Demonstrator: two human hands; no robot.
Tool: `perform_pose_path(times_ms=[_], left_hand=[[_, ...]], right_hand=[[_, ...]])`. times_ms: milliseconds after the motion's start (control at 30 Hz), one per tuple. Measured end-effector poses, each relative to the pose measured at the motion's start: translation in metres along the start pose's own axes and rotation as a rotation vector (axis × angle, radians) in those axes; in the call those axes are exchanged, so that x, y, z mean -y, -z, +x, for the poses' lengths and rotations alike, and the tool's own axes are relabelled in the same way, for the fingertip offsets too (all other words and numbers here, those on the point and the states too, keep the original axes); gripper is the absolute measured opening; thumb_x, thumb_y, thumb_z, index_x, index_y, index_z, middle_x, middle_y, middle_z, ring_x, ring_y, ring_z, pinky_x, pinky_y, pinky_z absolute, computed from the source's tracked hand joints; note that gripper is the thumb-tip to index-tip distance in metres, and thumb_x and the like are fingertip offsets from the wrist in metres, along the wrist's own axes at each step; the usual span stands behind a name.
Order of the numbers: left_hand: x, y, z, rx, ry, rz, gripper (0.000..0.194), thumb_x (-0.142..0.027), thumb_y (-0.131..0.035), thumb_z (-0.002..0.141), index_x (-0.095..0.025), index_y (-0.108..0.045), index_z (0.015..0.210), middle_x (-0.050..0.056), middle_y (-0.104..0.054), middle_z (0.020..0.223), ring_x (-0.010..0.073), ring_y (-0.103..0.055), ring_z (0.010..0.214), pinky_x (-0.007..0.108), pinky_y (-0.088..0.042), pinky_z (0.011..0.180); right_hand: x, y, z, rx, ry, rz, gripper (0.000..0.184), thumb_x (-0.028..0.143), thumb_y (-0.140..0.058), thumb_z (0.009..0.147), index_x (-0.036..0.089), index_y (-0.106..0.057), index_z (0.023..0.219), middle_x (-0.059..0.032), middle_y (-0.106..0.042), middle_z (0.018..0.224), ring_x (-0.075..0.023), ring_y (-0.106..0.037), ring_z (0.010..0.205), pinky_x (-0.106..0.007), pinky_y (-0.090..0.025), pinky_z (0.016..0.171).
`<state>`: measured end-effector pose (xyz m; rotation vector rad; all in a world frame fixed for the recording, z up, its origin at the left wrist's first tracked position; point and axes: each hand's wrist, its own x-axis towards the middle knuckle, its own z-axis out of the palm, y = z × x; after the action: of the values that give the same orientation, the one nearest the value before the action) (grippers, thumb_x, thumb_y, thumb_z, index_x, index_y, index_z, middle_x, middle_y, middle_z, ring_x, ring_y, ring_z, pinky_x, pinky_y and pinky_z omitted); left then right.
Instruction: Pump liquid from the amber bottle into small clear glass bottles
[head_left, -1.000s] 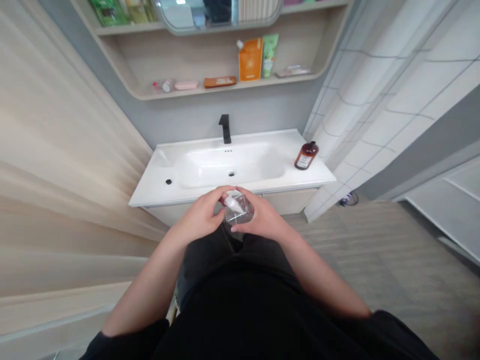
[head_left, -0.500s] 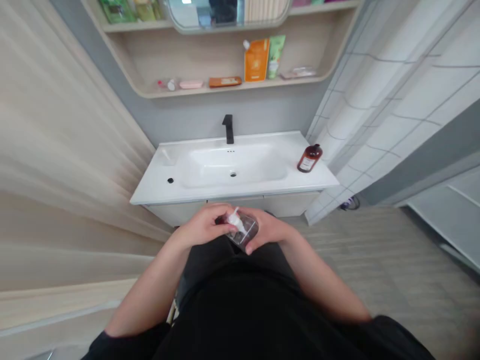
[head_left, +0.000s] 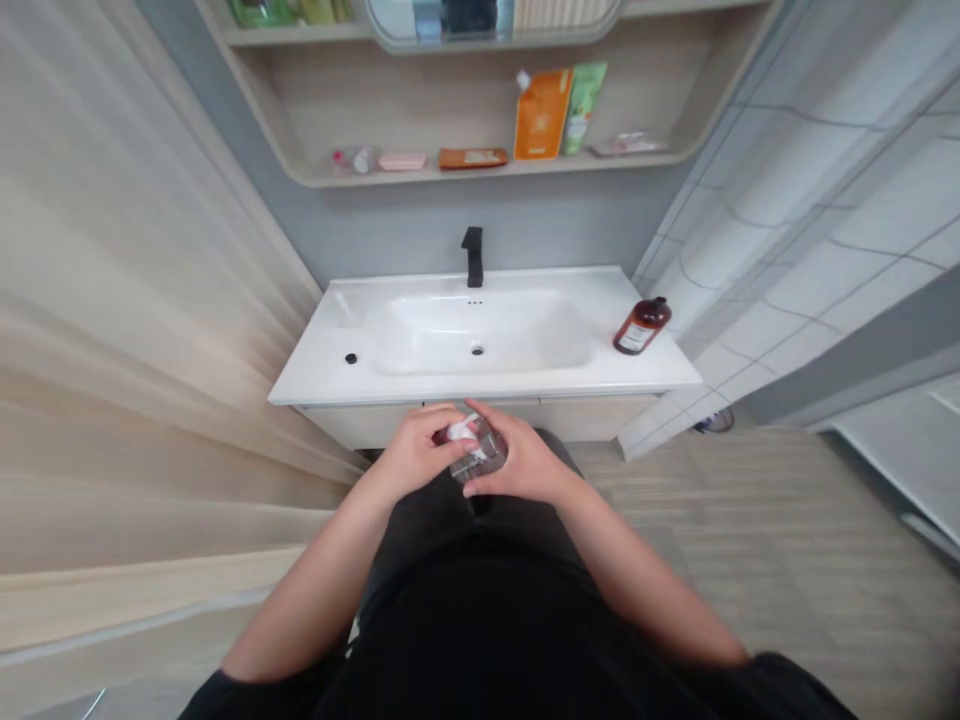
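Note:
In front of my body, a clear square pump bottle (head_left: 491,452) is held between both hands, just before the vanity's front edge. My right hand (head_left: 534,462) wraps round the bottle's body from the right. The fingers of my left hand (head_left: 416,452) are closed on the white pump head (head_left: 460,431) at its top. Part of the pump is hidden by those fingers. I cannot tell whether the pump is seated or loose. A brown bottle (head_left: 642,326) with a white label and dark neck stands on the counter's right side.
A white sink counter (head_left: 315,375) with a black faucet (head_left: 473,258) lies ahead. On its left is a small black round thing (head_left: 351,358). The wall shelf (head_left: 337,180) above holds an orange pouch (head_left: 543,115), a green tube (head_left: 584,108) and small items. A curtain (head_left: 150,300) hangs at left.
The clear bottle has turned in my hands, and my right hand's thumb has shifted left along it. My left hand stays at the pump head. The view has shifted slightly.

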<state>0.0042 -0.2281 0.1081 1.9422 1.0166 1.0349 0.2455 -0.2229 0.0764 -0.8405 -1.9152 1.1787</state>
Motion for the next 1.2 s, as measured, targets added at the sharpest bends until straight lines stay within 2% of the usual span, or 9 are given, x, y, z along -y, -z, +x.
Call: perform_pose_path(times_ms=[100,233,367,433,533,633,767,1033,1200], left_hand=[[0.003,0.004,-0.001,0.027,0.072,0.013,0.032,-0.051,-0.082,0.101,-0.020,-0.088,0.101,0.003,-0.073,0.083,0.0171,-0.060,0.073,0.029,-0.046,0.069],[0.003,0.008,-0.002,0.109,0.128,-0.051,0.036,-0.053,-0.082,0.100,-0.019,-0.087,0.107,0.009,-0.082,0.100,0.0216,-0.069,0.084,0.032,-0.053,0.075],[0.001,0.010,-0.001,0.126,0.084,-0.006,0.034,-0.053,-0.079,0.103,-0.020,-0.084,0.106,0.007,-0.080,0.098,0.0210,-0.069,0.084,0.032,-0.053,0.078],[-0.002,0.013,0.000,0.174,0.044,0.033,0.032,-0.053,-0.075,0.106,-0.021,-0.081,0.105,0.006,-0.079,0.097,0.0211,-0.069,0.085,0.033,-0.053,0.080],[-0.007,0.017,0.001,0.261,0.015,0.086,0.028,-0.049,-0.070,0.109,-0.022,-0.077,0.105,0.005,-0.079,0.098,0.0220,-0.069,0.088,0.034,-0.053,0.083],[-0.008,0.019,0.001,0.299,0.000,0.112,0.026,-0.047,-0.066,0.111,-0.023,-0.074,0.106,0.005,-0.078,0.099,0.0225,-0.069,0.090,0.035,-0.053,0.085],[-0.001,0.016,-0.002,0.278,-0.021,0.118,0.029,-0.050,-0.061,0.114,-0.024,-0.071,0.105,0.005,-0.077,0.099,0.0232,-0.071,0.092,0.035,-0.052,0.086],[0.009,0.011,-0.008,0.206,-0.028,0.180,0.027,-0.045,-0.058,0.114,-0.024,-0.068,0.100,0.004,-0.076,0.093,0.0211,-0.069,0.085,0.033,-0.049,0.080],[0.012,0.008,-0.011,0.148,-0.094,0.191,0.037,-0.048,-0.054,0.116,-0.023,-0.070,0.094,0.005,-0.074,0.090,0.0211,-0.067,0.083,0.034,-0.049,0.079]], right_hand=[[-0.006,-0.002,0.007,0.028,-0.035,0.035,0.131,0.060,-0.115,0.061,0.025,-0.057,0.174,-0.0175,-0.077,0.155,-0.0434,-0.075,0.142,-0.063,-0.053,0.129],[-0.008,0.000,0.016,0.172,-0.025,0.121,0.120,0.057,-0.115,0.061,0.025,-0.065,0.165,-0.0151,-0.077,0.156,-0.0416,-0.075,0.144,-0.057,-0.055,0.128],[-0.005,0.005,0.022,0.216,-0.010,0.126,0.115,0.056,-0.115,0.062,0.024,-0.068,0.162,-0.0147,-0.077,0.155,-0.0403,-0.075,0.142,-0.054,-0.055,0.126],[-0.003,0.007,0.023,0.247,0.004,0.126,0.109,0.057,-0.114,0.064,0.024,-0.070,0.158,-0.0130,-0.079,0.152,-0.0393,-0.075,0.140,-0.052,-0.056,0.125],[-0.001,0.008,0.024,0.288,0.013,0.116,0.100,0.059,-0.113,0.064,0.024,-0.075,0.150,-0.0091,-0.082,0.142,-0.0358,-0.079,0.129,-0.047,-0.060,0.116],[-0.002,0.008,0.025,0.305,0.017,0.111,0.095,0.060,-0.112,0.065,0.023,-0.077,0.145,-0.0077,-0.084,0.135,-0.0326,-0.080,0.119,-0.043,-0.062,0.109],[-0.005,0.007,0.029,0.315,0.009,0.116,0.094,0.062,-0.112,0.063,0.023,-0.077,0.142,-0.0069,-0.085,0.130,-0.0327,-0.079,0.118,-0.044,-0.061,0.110],[-0.010,0.001,0.034,0.336,-0.010,0.150,0.093,0.062,-0.112,0.062,0.023,-0.078,0.139,-0.0066,-0.085,0.130,-0.0332,-0.080,0.120,-0.044,-0.061,0.111],[-0.010,-0.001,0.037,0.362,0.000,0.169,0.096,0.062,-0.113,0.060,0.024,-0.079,0.141,-0.0075,-0.084,0.135,-0.0339,-0.079,0.123,-0.045,-0.061,0.113]])
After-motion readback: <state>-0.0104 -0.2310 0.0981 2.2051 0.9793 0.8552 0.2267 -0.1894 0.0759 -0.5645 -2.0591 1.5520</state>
